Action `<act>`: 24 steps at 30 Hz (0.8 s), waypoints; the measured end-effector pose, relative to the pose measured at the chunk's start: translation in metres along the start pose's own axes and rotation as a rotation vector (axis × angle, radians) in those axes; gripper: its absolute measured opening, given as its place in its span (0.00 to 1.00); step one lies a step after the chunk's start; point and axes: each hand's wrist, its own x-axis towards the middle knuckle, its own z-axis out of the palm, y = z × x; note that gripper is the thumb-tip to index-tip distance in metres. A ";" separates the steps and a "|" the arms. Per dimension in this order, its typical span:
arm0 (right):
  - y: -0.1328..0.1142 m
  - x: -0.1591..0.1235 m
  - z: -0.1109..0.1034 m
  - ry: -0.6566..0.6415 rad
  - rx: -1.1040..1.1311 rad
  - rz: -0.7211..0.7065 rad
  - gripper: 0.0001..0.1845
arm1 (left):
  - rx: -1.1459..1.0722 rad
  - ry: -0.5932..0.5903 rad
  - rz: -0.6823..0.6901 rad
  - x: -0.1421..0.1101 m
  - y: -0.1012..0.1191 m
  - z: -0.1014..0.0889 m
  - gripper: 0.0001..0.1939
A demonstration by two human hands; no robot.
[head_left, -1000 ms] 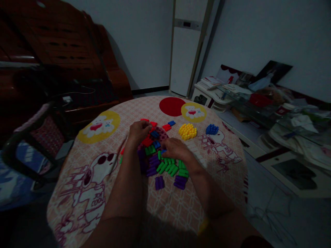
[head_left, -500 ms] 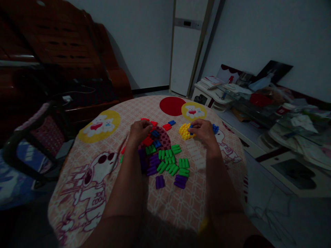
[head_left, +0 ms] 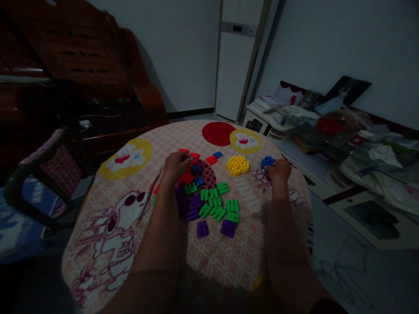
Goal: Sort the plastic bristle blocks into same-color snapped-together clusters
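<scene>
A heap of small plastic blocks lies in the middle of the round table [head_left: 108, 218]: green blocks [head_left: 214, 205], purple blocks [head_left: 196, 205], red and blue ones [head_left: 193, 174]. A yellow cluster [head_left: 238, 165] and a blue cluster [head_left: 267, 162] sit apart at the far right. My left hand [head_left: 176, 165] rests curled on the red and blue blocks at the heap's far edge. My right hand [head_left: 279, 171] is closed against the blue cluster, fingers pressed on it; what it holds is hidden.
The table wears a pink cartoon-print cloth. A dark chair [head_left: 42, 174] stands at the left and a wooden sofa [head_left: 81, 65] behind it. A cluttered low glass table [head_left: 327, 131] is at the right, with a white cabinet [head_left: 235, 61] at the back.
My right hand left the green blocks, passed the yellow cluster and now sits at the blue cluster further right. My left hand has stayed where it was.
</scene>
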 end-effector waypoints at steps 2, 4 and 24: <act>-0.003 -0.003 0.003 -0.008 -0.041 0.036 0.11 | -0.008 0.004 -0.006 -0.001 -0.001 -0.001 0.12; -0.005 -0.006 0.004 -0.023 -0.062 0.057 0.11 | -0.003 0.013 -0.007 -0.001 -0.002 -0.001 0.12; -0.078 -0.033 0.000 -0.176 0.205 -0.274 0.11 | 0.693 -0.294 0.198 -0.007 0.010 0.028 0.20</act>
